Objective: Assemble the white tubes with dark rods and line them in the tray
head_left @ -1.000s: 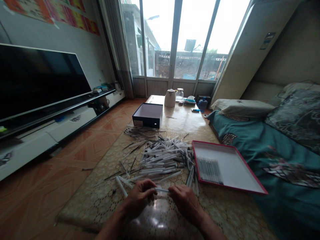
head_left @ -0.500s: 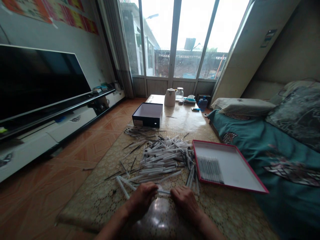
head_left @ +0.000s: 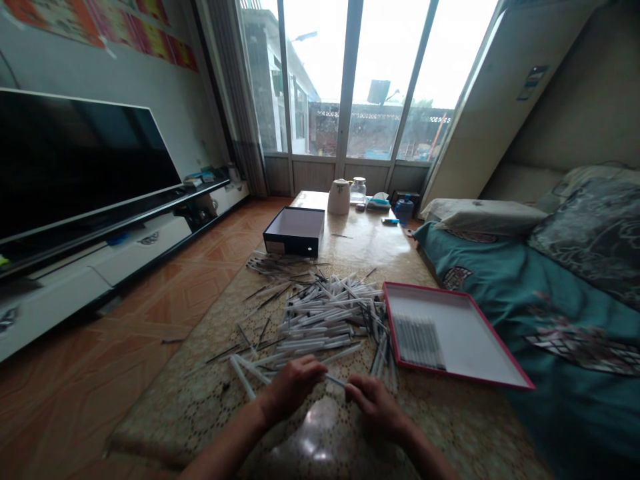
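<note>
Head view: left hand (head_left: 299, 383) and right hand (head_left: 374, 400), fingers pinching opposite ends of slim tube (head_left: 335, 380), nearer than pen pile (head_left: 320, 330); best gripped in line. Red-rimmed lid (head_left: 475, 340), right of pile; dark box (head_left: 291, 245), beyond pile.

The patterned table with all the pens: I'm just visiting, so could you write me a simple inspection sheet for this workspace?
Surface: glossy patterned table, reflecting light.
Job's things: slender pen held between the hands; loose pile of pens and dark rods; row of pens inside the red-edged tray.
Clutter: dark box beyond the pile; kettle, glass jar and tissue pack towards the far end.
Hands: left hand and right hand, fingers closed on opposite ends of the pen.
Cables: nothing seen on the table.
Surroundings: television left, teal-covered sofa right, glazed doors ahead.
</note>
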